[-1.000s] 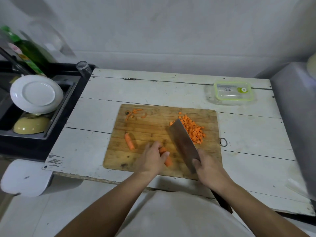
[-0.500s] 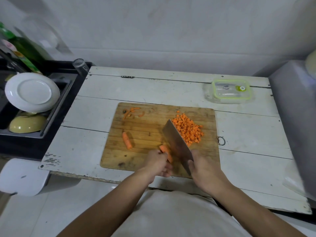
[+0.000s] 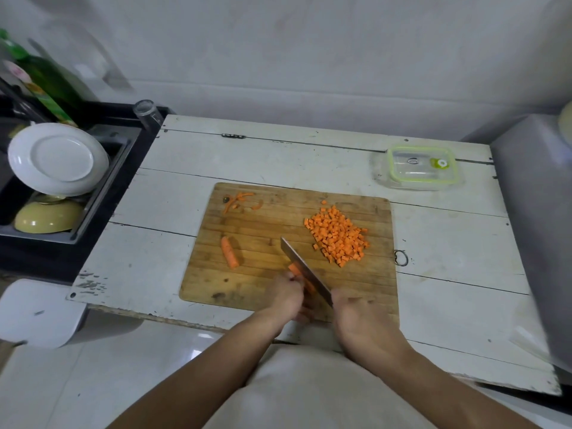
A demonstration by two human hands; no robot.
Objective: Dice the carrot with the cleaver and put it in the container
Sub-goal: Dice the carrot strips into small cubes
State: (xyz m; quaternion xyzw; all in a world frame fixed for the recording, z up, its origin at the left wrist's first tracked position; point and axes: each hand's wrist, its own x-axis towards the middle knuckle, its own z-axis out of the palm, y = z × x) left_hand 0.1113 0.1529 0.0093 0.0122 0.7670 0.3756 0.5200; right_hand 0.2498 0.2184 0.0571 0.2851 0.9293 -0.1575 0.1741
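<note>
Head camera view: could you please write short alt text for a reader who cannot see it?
A person's right hand holds a cleaver over a carrot piece that the left hand steadies on a wooden cutting board. A pile of diced carrot and another carrot piece lie on the board; a lidded container sits behind on the white table.

Single head cam, wide-angle, looking fwd & down.

Sits above the person's chest, close over the near edge of the white table (image 3: 309,156), facing the back wall. Cutting board (image 3: 263,218) roughly centre frame, forearms enter from the bottom, sink (image 3: 102,193) at far left edge. Edges bowed by lens. No 2nd view, so no overlap.
</note>
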